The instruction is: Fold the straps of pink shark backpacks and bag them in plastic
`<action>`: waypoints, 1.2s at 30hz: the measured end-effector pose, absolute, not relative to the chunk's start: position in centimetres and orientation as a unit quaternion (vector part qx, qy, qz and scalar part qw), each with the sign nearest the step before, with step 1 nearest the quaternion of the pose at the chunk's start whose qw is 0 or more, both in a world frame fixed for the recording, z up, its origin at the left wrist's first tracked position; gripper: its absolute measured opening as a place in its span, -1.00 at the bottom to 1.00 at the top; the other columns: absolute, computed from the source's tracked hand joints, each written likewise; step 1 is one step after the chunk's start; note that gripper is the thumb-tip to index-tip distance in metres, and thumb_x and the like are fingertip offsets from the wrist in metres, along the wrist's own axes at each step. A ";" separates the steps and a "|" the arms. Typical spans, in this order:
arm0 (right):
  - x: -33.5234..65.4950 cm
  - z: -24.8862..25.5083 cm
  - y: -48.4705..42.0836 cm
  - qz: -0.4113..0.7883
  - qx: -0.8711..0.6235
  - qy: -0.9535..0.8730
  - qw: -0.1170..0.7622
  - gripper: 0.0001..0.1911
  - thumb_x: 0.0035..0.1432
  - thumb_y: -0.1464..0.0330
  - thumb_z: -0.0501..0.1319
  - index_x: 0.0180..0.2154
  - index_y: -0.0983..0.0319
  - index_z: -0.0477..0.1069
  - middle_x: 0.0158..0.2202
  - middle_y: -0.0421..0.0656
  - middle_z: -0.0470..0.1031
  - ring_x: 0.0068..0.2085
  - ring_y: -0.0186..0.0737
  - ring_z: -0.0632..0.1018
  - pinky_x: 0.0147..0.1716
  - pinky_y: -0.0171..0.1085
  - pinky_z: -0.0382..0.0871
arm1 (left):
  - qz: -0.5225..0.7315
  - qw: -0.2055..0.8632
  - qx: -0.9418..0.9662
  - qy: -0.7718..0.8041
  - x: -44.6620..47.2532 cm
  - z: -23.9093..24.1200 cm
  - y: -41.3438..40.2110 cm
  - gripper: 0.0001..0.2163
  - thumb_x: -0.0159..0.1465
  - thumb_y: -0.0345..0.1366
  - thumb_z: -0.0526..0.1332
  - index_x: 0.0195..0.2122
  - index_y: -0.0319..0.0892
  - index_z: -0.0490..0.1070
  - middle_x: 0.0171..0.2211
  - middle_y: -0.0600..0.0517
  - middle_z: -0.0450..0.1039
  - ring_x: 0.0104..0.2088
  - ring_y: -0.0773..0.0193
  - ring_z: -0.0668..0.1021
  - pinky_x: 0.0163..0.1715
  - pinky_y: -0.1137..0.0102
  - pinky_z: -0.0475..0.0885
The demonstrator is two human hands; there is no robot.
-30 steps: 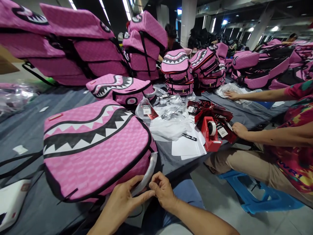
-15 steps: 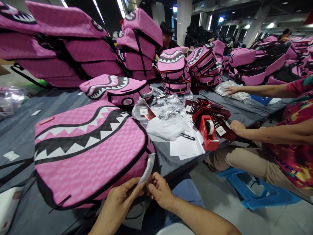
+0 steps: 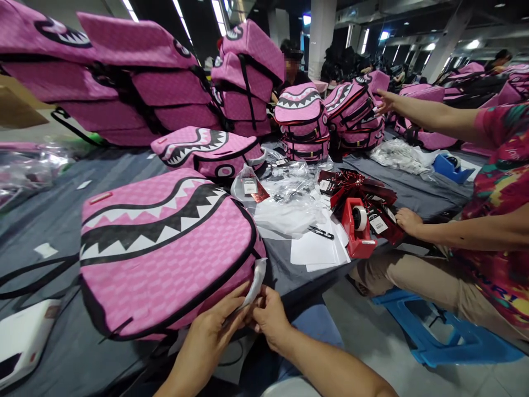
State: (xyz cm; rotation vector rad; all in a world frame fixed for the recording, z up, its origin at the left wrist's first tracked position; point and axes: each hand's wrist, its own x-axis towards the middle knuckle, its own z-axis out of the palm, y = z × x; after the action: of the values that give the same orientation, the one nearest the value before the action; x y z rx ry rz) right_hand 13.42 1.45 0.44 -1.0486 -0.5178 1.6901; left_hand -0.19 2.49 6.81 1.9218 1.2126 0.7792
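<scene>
As my left hand [image 3: 209, 336] and right hand [image 3: 270, 320] pinch clear plastic film [image 3: 257, 281] at the pink backpack's [image 3: 165, 253] edge, both grips look clamped on it. Working it free seems to call for a steady pull.

This site is operating as a large indoor factory packing floor. Concrete pillars [image 3: 320, 38] are supporting a high ceiling, and long strip lights [image 3: 185, 22] are illuminating the hall. Long work tables covered in grey sheeting [image 3: 53, 220] are running across the floor, and pink shark-mouth backpacks [image 3: 140, 82] are standing in stacked batches along them. Clear plastic bags [image 3: 289, 212], printed hang tags [image 3: 378, 223], and a red tape dispenser [image 3: 357, 231] are lying at the work station. A seated worker [image 3: 500, 220] is occupying a low blue plastic stool [image 3: 438, 336], while other workers [image 3: 500, 58] are sitting at further rows across the hall.
</scene>
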 end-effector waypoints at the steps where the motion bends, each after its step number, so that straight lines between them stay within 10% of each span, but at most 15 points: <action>1: 13.4 0.4 0.9 0.699 -0.446 -0.204 0.520 -0.27 -0.39 -0.08 0.58 -0.34 0.19 0.30 -0.65 -0.45 0.29 -0.70 -0.52 0.22 -0.73 -0.44 -0.11 | 0.316 0.324 0.759 0.467 -0.3 6.3 2.5 -0.61 0.31 0.13 0.23 -0.15 -0.03 0.67 0.07 -0.07 0.61 -0.06 0.10 0.70 -0.13 0.45 0.60; 11: 14.8 2.2 -2.0 0.860 -0.159 -0.109 0.473 -0.61 0.00 0.25 0.52 -0.22 0.16 0.40 -0.73 -0.50 0.25 -0.73 -0.52 -0.06 -0.75 -0.47 -0.27 | 0.329 0.211 0.791 0.470 -0.6 5.7 1.8 -0.58 0.43 -0.02 0.14 0.24 -0.04 0.37 0.08 -0.03 0.61 -0.09 0.22 0.70 -0.07 0.46 0.59; 19: 15.4 -0.1 0.9 0.903 0.007 -0.080 0.423 -0.91 0.15 0.39 0.31 -0.26 0.24 0.48 -0.74 -0.49 0.17 -0.74 -0.59 -0.17 -0.80 -0.54 -0.40 | 0.240 0.274 0.785 0.501 -0.3 6.5 2.3 -0.67 0.42 -0.04 0.12 0.01 -0.05 0.55 -0.24 0.08 0.71 -0.29 0.23 0.73 -0.31 0.54 0.57; 27: 17.9 -1.0 -0.9 0.861 -0.145 -0.120 0.472 -0.51 0.11 0.35 0.40 0.08 0.12 0.43 -0.68 -0.49 0.31 -0.73 -0.53 -0.02 -0.77 -0.53 -0.15 | 0.348 -0.114 0.887 0.282 -0.1 4.6 1.7 -0.37 0.40 -0.57 0.08 0.48 -0.27 -0.05 -0.11 -0.16 0.67 -0.18 0.23 0.69 -0.14 0.43 0.58; 36: 18.6 -0.5 -1.2 0.806 -0.260 -0.135 0.514 -0.46 0.02 0.18 0.42 0.01 0.27 0.45 -0.72 -0.46 0.29 -0.75 -0.52 0.04 -0.77 -0.47 -0.11 | 0.271 -0.160 0.917 0.247 -1.4 6.0 1.2 -0.48 0.47 -0.47 0.02 0.45 -0.24 0.05 0.14 -0.13 0.56 0.12 0.25 0.60 0.36 0.28 0.26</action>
State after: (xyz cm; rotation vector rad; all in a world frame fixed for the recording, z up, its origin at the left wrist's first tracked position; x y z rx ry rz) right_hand 18.56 -1.19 -0.54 -0.6262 -0.3254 1.9379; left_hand -1.44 1.23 5.96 3.2153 0.8657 0.9493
